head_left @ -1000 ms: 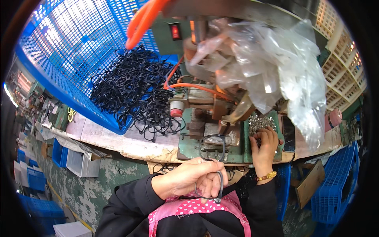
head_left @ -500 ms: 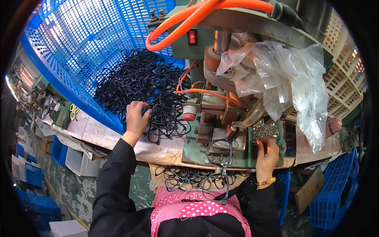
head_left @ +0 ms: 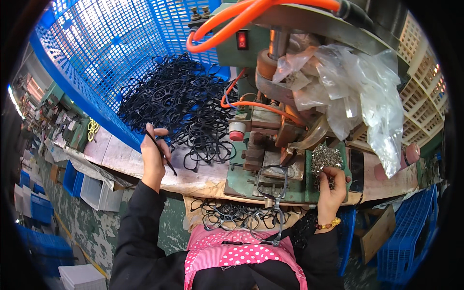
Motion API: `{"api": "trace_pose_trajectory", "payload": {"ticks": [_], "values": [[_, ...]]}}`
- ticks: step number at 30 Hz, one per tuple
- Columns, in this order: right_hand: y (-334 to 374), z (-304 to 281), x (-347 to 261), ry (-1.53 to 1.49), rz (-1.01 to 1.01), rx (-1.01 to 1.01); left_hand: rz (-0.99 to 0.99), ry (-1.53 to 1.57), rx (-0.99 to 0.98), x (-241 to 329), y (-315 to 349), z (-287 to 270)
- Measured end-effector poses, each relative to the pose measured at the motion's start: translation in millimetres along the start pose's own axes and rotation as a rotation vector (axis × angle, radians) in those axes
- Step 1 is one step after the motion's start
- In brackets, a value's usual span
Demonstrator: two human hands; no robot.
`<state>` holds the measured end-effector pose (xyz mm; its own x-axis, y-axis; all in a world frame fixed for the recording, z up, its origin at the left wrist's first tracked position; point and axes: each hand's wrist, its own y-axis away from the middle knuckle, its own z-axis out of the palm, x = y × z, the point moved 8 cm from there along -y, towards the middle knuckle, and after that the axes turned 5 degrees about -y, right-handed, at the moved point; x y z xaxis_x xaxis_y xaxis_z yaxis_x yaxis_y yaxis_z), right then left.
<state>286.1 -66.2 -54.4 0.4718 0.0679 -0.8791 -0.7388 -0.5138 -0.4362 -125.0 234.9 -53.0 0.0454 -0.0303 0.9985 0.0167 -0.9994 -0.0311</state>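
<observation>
My left hand [head_left: 154,162] is closed round a thin black glasses frame [head_left: 162,153], seen nearly edge-on, just left of a pile of black glasses frames [head_left: 179,104]. That pile spills from a tipped blue basket [head_left: 72,82] onto the bench. My right hand [head_left: 331,191] has its thumb and fingers together at the near edge of a heap of tiny metal parts [head_left: 326,159] in a green tray [head_left: 309,191]; whatever they pinch is too small to name. Between my hands, a dark glasses frame [head_left: 279,198] stands on end before a green machine [head_left: 237,181]; its support is hidden.
Clear plastic bags [head_left: 357,92] hang on the machine, beside orange air hoses [head_left: 251,17]. A red button [head_left: 236,136] faces me. More frames [head_left: 227,215] lie on brown paper above my lap. A cream basket [head_left: 423,92] and blue crates [head_left: 406,237] are at the right.
My left hand has drawn a glasses frame off the pile and moved left and nearer to me. My right fingers have come together at the metal parts. The view has shifted slightly.
</observation>
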Motion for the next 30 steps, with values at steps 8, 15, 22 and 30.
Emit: {"api": "trace_pose_trajectory", "payload": {"ticks": [8, 15, 22, 30], "values": [[-3, 7, -16, -0.093, 0.029, -0.099, -0.159, 0.306, -0.394, 45, 84, 72], [-11, 47, -87, -0.232, -0.202, -0.247, 0.409, 0.112, -0.569, 125, 137, 111], [-4, 80, -85, -0.336, -0.095, -0.325, 0.621, 0.08, -0.411, 157, 129, 133], [-2, 86, -94, -0.616, 0.022, -0.272, 0.568, 0.16, -0.438, 151, 129, 137]]}}
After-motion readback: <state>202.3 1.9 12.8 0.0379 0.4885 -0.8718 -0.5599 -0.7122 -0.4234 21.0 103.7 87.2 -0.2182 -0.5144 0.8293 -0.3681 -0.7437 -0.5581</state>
